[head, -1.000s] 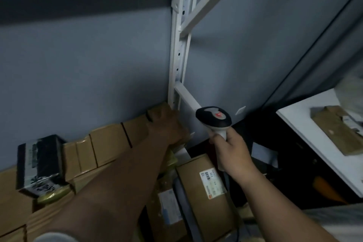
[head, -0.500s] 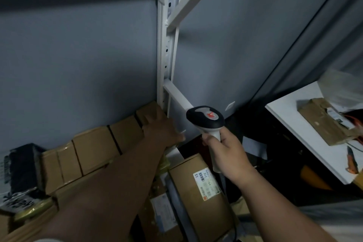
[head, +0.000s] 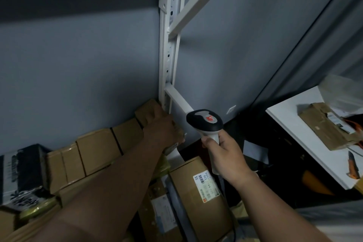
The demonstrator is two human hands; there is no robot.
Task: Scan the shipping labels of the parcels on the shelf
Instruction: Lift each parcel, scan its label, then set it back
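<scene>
Item 1: your right hand [head: 225, 155], fingers wrapped round the pale handle of the barcode scanner [head: 206, 123]. The scanner stands upright, its black head with a red mark above your fist, pointing away from you toward the shelf post [head: 167, 45].

Item 2: your left hand [head: 163, 129], reaching forward, just left of the scanner head. It grips the end parcel [head: 146, 112] of the row, the one hard against the white post; fingers curl over the far side of this brown box, so their tips are hidden.

Item 3: row of brown cardboard parcels [head: 96, 155], running leftward from your left hand along the grey wall [head: 78, 64], side by side and touching. No labels show on their visible faces.

Item 4: black printed packet [head: 21, 175], at the far left end of the row, well left of your left forearm.

Item 5: labelled box [head: 196, 202], below your right hand, between your two forearms; a white shipping label [head: 206, 186] with barcode faces up on its top.

Item 6: second labelled parcel [head: 163, 212], just left of item 5, partly under your left forearm; print blurred.

Item 7: white table [head: 294, 133], well to the right of your right hand, bearing an opened brown carton [head: 324, 123].
</scene>
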